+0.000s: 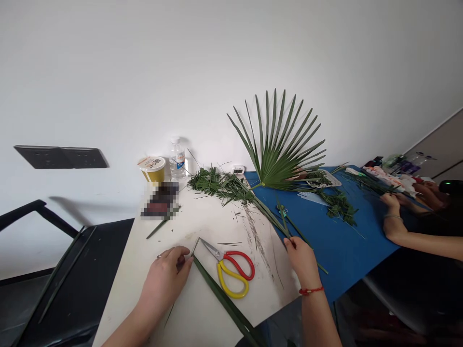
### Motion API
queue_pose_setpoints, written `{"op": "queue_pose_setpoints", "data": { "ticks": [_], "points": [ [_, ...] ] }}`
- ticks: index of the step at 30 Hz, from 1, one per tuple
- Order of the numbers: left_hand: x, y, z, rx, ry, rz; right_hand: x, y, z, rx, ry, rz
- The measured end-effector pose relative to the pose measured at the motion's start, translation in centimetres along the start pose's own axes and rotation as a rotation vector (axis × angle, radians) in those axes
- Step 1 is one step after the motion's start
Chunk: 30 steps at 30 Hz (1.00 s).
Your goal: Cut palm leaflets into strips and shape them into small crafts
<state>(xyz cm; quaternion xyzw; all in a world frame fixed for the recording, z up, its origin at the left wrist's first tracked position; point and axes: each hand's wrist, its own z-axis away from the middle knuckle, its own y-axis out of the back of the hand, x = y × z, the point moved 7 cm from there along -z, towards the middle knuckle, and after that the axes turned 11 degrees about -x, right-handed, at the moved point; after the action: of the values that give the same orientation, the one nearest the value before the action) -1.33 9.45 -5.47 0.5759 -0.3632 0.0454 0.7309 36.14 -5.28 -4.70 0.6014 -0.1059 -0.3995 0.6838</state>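
My left hand (168, 272) is closed, thumb and fingertips pinching the end of a long green palm leaf strip (222, 299) that runs toward my body. Beside it lie scissors (219, 256) with one red and one yellow handle, their blades spread and the tips near my left fingers. My right hand (303, 262) is closed on long thin palm leaf strips (269, 212) at the right side of the white table. These strips stretch back toward a heap of braided green leaf pieces (213, 184). What lies inside my right fingers is partly hidden.
A fan-shaped palm leaf (277, 166) leans by the wall. A yellow cup (152, 169), a water bottle (177, 161) and a blurred-out object (159, 200) stand back left. On the blue table (361, 253), a co-worker's hands (392, 207) work at right. A black chair (83, 270) is left.
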Motion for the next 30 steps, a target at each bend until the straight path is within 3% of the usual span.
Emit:
{"op": "queue_pose_setpoints", "data": {
  "ticks": [8, 12, 17, 24, 30],
  "points": [
    [-0.3, 0.0, 0.0, -0.028, 0.024, 0.03, 2.6, 1.6, -1.2, -0.068, 0.007, 0.032],
    [-0.3, 0.0, 0.1, -0.024, 0.019, 0.048, 3.1, 2.3, -2.2, 0.005, -0.019, 0.098],
    [-0.3, 0.0, 0.1, -0.006, 0.021, 0.059, 1.7, 2.7, -2.9, 0.156, 0.031, 0.205],
    [-0.3, 0.1, 0.2, -0.008, 0.023, 0.062, -0.3, 0.4, -3.7, 0.149, 0.094, 0.278],
    [-0.2, 0.3, 0.4, 0.0, 0.004, 0.086, -0.2, 1.5, -3.4, 0.161, 0.075, 0.288]
  ]
}}
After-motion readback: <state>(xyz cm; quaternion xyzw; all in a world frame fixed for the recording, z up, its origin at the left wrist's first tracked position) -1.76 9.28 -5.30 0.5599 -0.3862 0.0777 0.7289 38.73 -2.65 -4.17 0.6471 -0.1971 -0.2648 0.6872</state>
